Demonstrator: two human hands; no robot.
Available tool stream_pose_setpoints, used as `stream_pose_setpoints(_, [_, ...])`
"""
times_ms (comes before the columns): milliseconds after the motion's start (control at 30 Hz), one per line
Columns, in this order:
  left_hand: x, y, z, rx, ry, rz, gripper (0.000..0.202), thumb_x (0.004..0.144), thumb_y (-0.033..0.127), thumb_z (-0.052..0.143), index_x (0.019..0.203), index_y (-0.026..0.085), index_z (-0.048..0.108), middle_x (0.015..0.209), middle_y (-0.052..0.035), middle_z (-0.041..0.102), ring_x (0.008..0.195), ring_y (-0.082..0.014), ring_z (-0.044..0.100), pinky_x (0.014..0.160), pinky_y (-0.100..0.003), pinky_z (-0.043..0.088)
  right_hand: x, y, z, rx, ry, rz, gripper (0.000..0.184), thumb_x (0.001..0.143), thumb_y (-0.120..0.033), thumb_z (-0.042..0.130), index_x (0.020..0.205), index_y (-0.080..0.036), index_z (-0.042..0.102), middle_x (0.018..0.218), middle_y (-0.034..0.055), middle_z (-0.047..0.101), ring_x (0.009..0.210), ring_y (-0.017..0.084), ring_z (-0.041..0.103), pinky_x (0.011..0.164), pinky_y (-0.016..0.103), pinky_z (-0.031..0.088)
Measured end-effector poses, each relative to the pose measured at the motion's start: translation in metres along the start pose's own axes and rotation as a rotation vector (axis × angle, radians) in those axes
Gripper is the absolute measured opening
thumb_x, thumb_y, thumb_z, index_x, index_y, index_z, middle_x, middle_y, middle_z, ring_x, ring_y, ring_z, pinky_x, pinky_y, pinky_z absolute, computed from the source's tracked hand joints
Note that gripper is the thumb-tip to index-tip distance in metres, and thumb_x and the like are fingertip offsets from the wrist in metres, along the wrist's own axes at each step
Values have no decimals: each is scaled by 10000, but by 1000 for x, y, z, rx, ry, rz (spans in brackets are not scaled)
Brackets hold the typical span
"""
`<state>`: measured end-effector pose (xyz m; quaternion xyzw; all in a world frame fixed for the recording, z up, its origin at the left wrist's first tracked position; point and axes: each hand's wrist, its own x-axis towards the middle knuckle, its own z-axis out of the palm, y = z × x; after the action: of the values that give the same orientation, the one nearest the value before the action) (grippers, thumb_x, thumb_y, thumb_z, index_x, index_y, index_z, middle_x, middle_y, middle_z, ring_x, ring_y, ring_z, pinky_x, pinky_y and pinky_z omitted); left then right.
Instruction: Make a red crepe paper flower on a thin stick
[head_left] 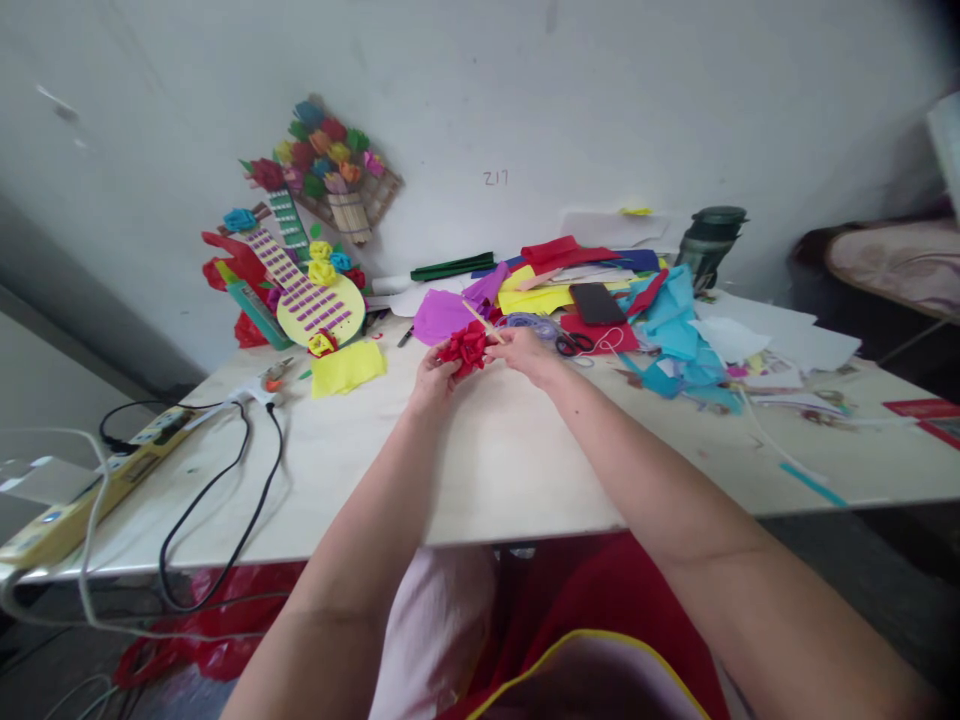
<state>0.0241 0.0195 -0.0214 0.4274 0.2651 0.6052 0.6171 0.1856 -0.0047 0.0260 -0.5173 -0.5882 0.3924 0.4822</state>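
Observation:
A red crepe-paper flower (466, 346) is held over the pale wooden table (465, 460) between both hands. My left hand (431, 377) is closed around its left and lower side. My right hand (526, 352) pinches it from the right, together with a thin wooden stick (480, 322) that slants up to the left. Just behind the hands lie a purple paper sheet (441, 315) and black-handled scissors (574, 345).
Heaps of coloured paper (667, 320), a dark phone (596, 303) and a green bottle (709, 245) lie at the back right. A paper guitar (311, 300) and a flower craft (330, 165) lean on the wall. A power strip (90, 490) with cables sits at left.

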Motion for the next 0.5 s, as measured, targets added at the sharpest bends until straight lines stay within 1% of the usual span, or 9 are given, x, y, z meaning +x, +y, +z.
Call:
stream_pose_setpoints(100, [-1, -1, 2, 7, 6, -10, 450, 587, 27, 642, 1005, 174, 563, 979, -77, 688, 966, -260, 652, 931, -497, 462, 1, 1, 2, -24, 8, -10, 193, 589, -190, 587, 755, -127, 664, 603, -20, 575, 565, 84, 451, 567, 225, 361])
stream_pose_setpoints(167, [-2, -2, 5, 21, -9, -17, 467, 581, 28, 648, 1016, 172, 561, 978, -77, 688, 962, -261, 651, 935, -505, 454, 2, 2, 2, -26, 10, -15, 221, 580, -182, 579, 776, -128, 667, 607, -23, 563, 567, 85, 446, 568, 226, 364])
stream_pose_setpoints(233, [-4, -1, 9, 38, -38, -23, 491, 583, 38, 652, 1047, 167, 559, 986, -83, 687, 970, -260, 647, 942, -500, 445, 3, 3, 1, -13, 6, -21, 254, 576, -168, 568, 805, -128, 669, 623, -20, 569, 574, 85, 451, 575, 226, 371])
stream_pose_setpoints(300, [-6, 2, 12, 38, -52, -45, 494, 577, 38, 644, 1051, 154, 568, 960, -86, 693, 937, -257, 656, 935, -484, 452, 3, 4, -1, -4, -4, -24, 272, 578, -156, 559, 825, -128, 670, 637, -13, 580, 582, 87, 459, 581, 224, 378])
stream_pose_setpoints(367, [-8, 6, 16, 29, -90, -100, 413, 622, 95, 623, 1032, 133, 593, 941, -103, 697, 884, -253, 666, 908, -467, 475, 3, 3, -2, -8, -9, -25, 263, 586, -151, 554, 821, -128, 669, 648, -8, 587, 588, 89, 466, 586, 225, 385])
stream_pose_setpoints(400, [-9, 8, 17, 27, -99, -140, 358, 671, 151, 602, 1027, 121, 602, 931, -117, 697, 867, -256, 668, 894, -462, 484, 3, 3, -3, -14, -9, -26, 260, 588, -150, 553, 820, -128, 669, 651, -7, 589, 589, 90, 469, 590, 226, 388])
stream_pose_setpoints(433, [-9, 10, 19, 20, -83, -178, 322, 723, 216, 573, 1026, 114, 608, 905, -125, 697, 850, -259, 670, 877, -463, 493, 3, 2, -4, -21, -4, -26, 260, 590, -149, 554, 821, -129, 671, 654, -6, 591, 590, 91, 473, 594, 228, 390])
stream_pose_setpoints(467, [-10, 12, 20, 15, -43, -211, 312, 761, 263, 539, 1021, 106, 609, 855, -127, 695, 824, -262, 674, 854, -466, 503, 2, 1, -4, -28, 2, -26, 264, 590, -147, 555, 825, -128, 672, 657, -6, 592, 592, 92, 477, 599, 230, 392])
stream_pose_setpoints(500, [-10, 14, 21, 14, -13, -240, 318, 781, 281, 517, 1028, 102, 604, 812, -123, 691, 802, -262, 676, 834, -466, 511, 2, 0, -5, -32, 7, -25, 272, 589, -144, 554, 833, -128, 674, 660, -6, 594, 594, 94, 481, 602, 231, 393])
